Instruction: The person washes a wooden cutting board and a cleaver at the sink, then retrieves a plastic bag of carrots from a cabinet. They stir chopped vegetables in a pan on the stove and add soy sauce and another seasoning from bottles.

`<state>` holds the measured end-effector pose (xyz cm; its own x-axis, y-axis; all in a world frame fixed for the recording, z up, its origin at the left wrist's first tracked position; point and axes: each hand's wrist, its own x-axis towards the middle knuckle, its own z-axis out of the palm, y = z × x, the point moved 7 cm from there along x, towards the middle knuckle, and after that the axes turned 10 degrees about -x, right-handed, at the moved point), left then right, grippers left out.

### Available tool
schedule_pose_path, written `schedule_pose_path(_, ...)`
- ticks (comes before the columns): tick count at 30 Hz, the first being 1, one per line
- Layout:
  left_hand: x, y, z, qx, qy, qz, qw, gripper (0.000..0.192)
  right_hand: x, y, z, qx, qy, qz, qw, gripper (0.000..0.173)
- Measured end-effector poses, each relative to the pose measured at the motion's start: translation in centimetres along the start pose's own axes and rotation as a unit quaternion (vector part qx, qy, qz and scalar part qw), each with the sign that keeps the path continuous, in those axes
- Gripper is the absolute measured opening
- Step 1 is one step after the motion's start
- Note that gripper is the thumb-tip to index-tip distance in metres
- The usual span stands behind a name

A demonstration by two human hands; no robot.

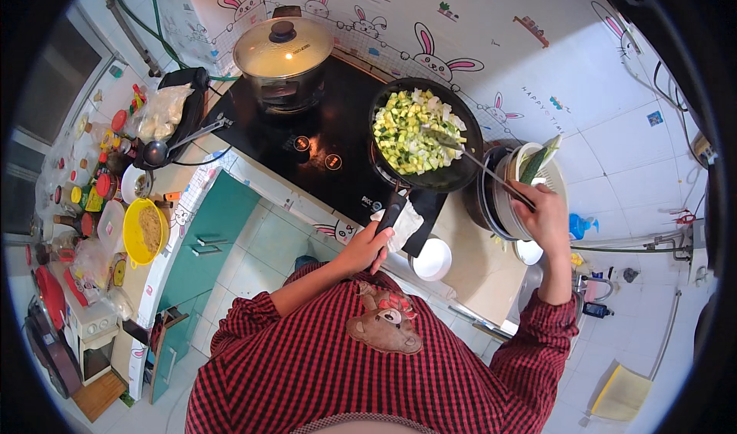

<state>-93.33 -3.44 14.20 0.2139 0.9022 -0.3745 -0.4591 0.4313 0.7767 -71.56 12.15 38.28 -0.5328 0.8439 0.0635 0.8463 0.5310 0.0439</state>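
My left hand (365, 247) is closed round the black handle of a frying pan (472, 172) on the right part of the black cooktop (345, 111). Diced green and pale vegetables (411, 137) lie spread over the pan. With my right hand (544, 215) I grip the dark handle of a metal spatula (489, 173); its blade rests among the pieces at the pan's right side. A white cloth (407, 226) lies by the pan handle, on the cooktop's front edge.
A lidded pot (283, 59) stands at the back left of the cooktop. Stacked bowls (500, 203) holding a cucumber (532, 166) are beside the pan. A white bowl (432, 259) sits at the counter's edge. Leftward are a ladle (156, 152), a yellow basket (131, 244) and several jars.
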Motion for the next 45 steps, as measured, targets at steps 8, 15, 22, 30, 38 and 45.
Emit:
schedule_pose_path(8,0.1,0.0,0.2,-0.006,-0.002,-0.003,1.000,0.030,5.8,6.0,3.4,0.065,0.048,0.048,0.996,0.033)
schedule_pose_path(15,0.3,-0.1,0.2,-0.005,0.000,0.007,1.000,0.030,10.6,0.4,6.0,0.086,-0.015,-0.076,0.993,0.037)
schedule_pose_path(22,0.2,-0.2,0.0,-0.005,0.003,0.000,1.000,0.031,3.8,-8.0,1.0,-0.252,0.027,-0.249,0.935,0.031)
schedule_pose_path(30,0.0,0.0,-0.1,-0.013,0.011,-0.007,1.000,0.032,-1.2,-6.9,-8.2,-0.203,-0.034,-0.156,0.966,0.034)
schedule_pose_path(38,0.0,0.4,0.7,-0.009,-0.012,-0.005,1.000,0.030,0.4,-4.8,1.3,-0.229,-0.048,-0.133,0.963,0.028)
schedule_pose_path(45,-0.2,0.3,0.0,-0.010,0.013,-0.002,1.000,0.031,0.2,-1.6,-2.3,-0.078,0.004,-0.036,0.996,0.032)
